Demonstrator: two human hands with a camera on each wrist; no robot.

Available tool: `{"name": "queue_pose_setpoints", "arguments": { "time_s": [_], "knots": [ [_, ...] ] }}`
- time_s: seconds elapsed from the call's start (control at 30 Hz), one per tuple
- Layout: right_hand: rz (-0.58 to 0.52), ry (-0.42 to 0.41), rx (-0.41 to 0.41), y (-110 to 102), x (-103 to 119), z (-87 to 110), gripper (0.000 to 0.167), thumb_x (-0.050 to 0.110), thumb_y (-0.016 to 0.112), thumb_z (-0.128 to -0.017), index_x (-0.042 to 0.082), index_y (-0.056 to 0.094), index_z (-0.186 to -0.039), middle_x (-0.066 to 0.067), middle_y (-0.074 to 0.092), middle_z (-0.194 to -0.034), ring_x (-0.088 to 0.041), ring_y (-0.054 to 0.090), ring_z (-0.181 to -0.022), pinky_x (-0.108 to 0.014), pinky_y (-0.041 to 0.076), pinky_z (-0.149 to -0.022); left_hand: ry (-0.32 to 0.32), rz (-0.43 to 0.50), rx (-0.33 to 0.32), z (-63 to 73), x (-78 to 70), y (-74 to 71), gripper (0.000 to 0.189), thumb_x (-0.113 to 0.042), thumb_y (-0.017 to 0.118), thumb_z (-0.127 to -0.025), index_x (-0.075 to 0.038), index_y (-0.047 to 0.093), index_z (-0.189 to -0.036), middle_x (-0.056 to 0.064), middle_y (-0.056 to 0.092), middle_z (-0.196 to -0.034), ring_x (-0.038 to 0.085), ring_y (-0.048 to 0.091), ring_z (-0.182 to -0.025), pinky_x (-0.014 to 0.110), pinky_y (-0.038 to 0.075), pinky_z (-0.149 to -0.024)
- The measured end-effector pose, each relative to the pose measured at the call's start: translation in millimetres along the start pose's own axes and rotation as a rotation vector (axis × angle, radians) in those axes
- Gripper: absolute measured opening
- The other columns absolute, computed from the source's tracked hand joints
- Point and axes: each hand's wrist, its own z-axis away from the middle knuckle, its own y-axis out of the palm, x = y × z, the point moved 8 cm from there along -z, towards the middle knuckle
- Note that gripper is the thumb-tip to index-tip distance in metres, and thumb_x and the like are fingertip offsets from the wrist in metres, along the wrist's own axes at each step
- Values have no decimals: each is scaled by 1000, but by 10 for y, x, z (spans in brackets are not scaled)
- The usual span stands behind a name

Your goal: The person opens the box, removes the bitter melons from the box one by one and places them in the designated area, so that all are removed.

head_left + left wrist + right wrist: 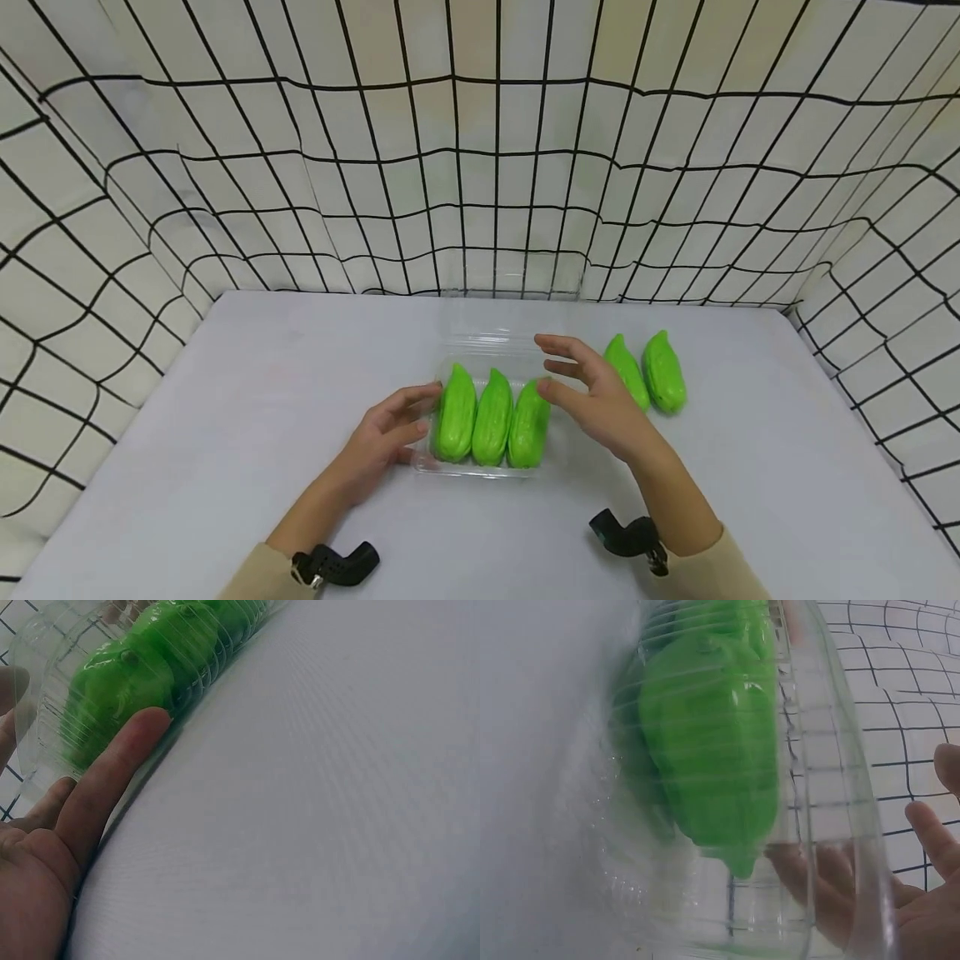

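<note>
A clear plastic box (480,472) lies on the table with its clear lid (491,342) folded back. Inside, side by side, are three bright green gourds: a left one (456,421), a middle one (492,421) and a right one (529,429), pointed ends away from me. My left hand (378,442) rests against the box's left side, and in the left wrist view a straight finger (112,776) touches the wall. Over the box's right side is my right hand (596,396), fingers spread, thumb overlapping the right gourd's tip; it holds nothing.
Two more green gourds, a nearer one (627,371) and a farther one (664,372), lie on the white table (225,433) right of the box. Black wire mesh (495,154) over pale walls borders the table's back and sides. Both wrists carry black straps.
</note>
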Motion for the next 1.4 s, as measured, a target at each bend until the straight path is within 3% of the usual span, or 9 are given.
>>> {"name": "queue_pose_setpoints", "arguments": {
  "time_s": [0.17, 0.3, 0.53, 0.77, 0.97, 1.1, 1.2, 1.4],
  "knots": [
    [68, 23, -1, -104, -13, 79, 53, 26, 67, -96, 32, 47, -144, 5, 40, -155, -34, 41, -141, -59, 50, -101, 1, 11, 17, -84, 35, 94, 49, -8, 55, -99, -3, 42, -146, 16, 28, -162, 41, 20, -150, 47, 63, -78],
    [90, 36, 21, -62, -45, 67, 54, 29, 67, -96, 35, 46, -145, 1, 40, -155, -38, 39, -142, -61, 49, -99, 4, 6, 6, -57, 23, 62, 50, -8, 55, -99, -2, 42, -146, 17, 28, -162, 40, 20, -150, 47, 63, -78],
    [119, 56, 48, 103, -181, 70, 54, 33, 68, -95, 36, 46, -144, 6, 41, -154, -38, 37, -143, -66, 46, -100, -55, -28, -4, 50, 66, -37, 50, -11, 55, -100, -6, 42, -148, 13, 28, -162, 21, 32, -147, 47, 62, -80],
    [121, 41, 9, 100, -173, 70, 51, 26, 68, -95, 34, 50, -142, 4, 43, -152, -39, 36, -144, -68, 42, -103, -30, -4, 21, 12, 60, 15, 49, -10, 54, -100, -5, 42, -148, 15, 26, -163, 35, 22, -150, 49, 62, -79],
    [151, 31, -3, 135, -113, 4, 50, 29, 68, -94, 34, 51, -141, 2, 37, -156, -40, 33, -145, -73, 32, -108, -3, -21, -10, 19, 25, -35, 48, -9, 54, -100, -5, 43, -147, 13, 28, -162, 17, 32, -145, 49, 62, -78],
    [156, 50, 13, 168, -127, -10, 52, 28, 69, -93, 34, 50, -141, -1, 32, -158, -40, 31, -145, -71, 29, -112, -2, -22, -1, 21, 8, -43, 49, -10, 54, -100, -4, 41, -147, 14, 26, -163, 28, 25, -149, 49, 62, -79],
    [161, 82, 39, 191, -163, 3, 57, 27, 70, -92, 34, 48, -144, -6, 21, -164, -39, 23, -149, -69, 32, -111, 3, -16, 10, 4, -1, -27, 49, -10, 54, -100, -3, 41, -147, 14, 26, -163, 38, 19, -150, 49, 62, -80],
    [201, 108, 82, 240, -181, 33, 63, 31, 73, -90, 34, 45, -147, -11, 3, -167, -40, 13, -152, -67, 42, -105, -10, -12, 3, 4, 9, -9, 50, -10, 54, -100, -3, 41, -147, 13, 26, -163, 38, 19, -150, 47, 62, -79]
  ]
}}
